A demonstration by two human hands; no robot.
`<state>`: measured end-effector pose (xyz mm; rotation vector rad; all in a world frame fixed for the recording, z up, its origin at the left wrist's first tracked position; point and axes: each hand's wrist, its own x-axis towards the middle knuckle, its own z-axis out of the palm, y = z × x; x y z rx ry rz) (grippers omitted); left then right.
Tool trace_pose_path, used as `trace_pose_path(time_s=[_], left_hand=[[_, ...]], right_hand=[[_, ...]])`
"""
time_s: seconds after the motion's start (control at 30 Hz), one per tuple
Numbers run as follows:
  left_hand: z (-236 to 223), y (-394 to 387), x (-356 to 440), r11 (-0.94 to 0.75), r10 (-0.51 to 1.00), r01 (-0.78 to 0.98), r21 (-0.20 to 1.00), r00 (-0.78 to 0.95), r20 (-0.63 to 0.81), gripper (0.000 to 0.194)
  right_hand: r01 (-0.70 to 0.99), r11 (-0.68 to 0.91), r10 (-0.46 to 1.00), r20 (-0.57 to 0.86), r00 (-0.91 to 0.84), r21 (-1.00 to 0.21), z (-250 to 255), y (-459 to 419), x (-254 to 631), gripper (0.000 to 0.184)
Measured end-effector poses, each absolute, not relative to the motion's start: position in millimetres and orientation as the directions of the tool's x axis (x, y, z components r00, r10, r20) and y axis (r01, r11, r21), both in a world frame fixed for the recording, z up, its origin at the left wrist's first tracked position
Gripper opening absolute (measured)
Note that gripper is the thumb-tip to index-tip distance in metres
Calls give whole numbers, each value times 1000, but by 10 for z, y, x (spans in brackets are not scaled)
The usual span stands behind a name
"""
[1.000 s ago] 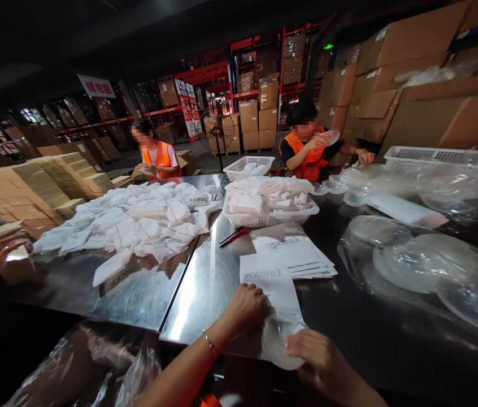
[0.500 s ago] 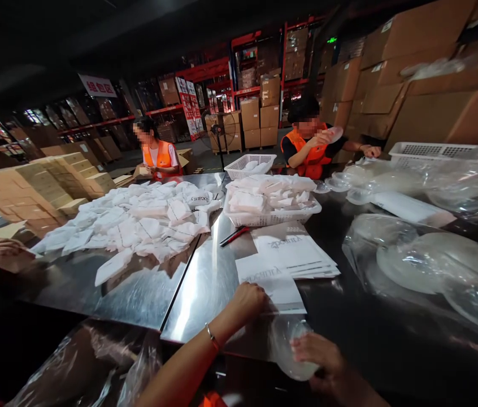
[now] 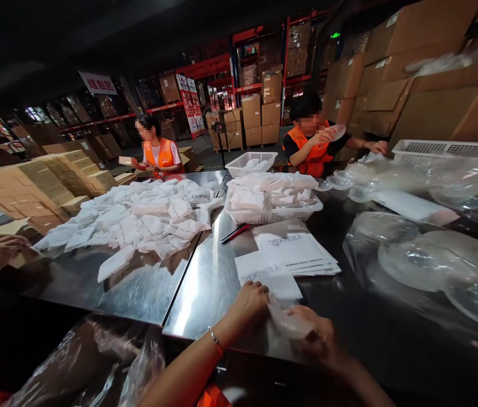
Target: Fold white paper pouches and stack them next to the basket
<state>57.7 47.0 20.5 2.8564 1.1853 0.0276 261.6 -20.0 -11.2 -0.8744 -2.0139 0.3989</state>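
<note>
Close to the table's near edge, a thin milky translucent disc is folded between my two hands. My left hand, fingers bent and pressed together, meets its upper left end. The other end is in my right hand, which is smeared by motion with its fingers closed on the piece. Just beyond my left knuckles lies a flat white printed bag, and my hand covers its lower edge. A stack of similar printed bags lies behind it.
A pile of filled white bags covers the left table. A white basket holds more, beside a red and black pen. Clear plastic bags of translucent discs lie right. Two co-workers face me; another person's hands are at left.
My right hand has brought the translucent disc up and left against my left hand, and the disc is now folded. My left hand stays in nearly the same place.
</note>
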Motion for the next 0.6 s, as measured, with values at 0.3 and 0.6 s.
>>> trace_pose_path(time_s=[0.3, 0.6], left_hand=[[124, 504, 541, -647, 763, 762, 44, 646, 30, 19], [41, 549, 407, -692, 717, 722, -32, 691, 92, 13]], right_hand=[[221, 100, 990, 75, -119, -970, -193, -138, 2689, 35], [317, 831, 553, 734, -394, -456, -403, -356, 2712, 21]])
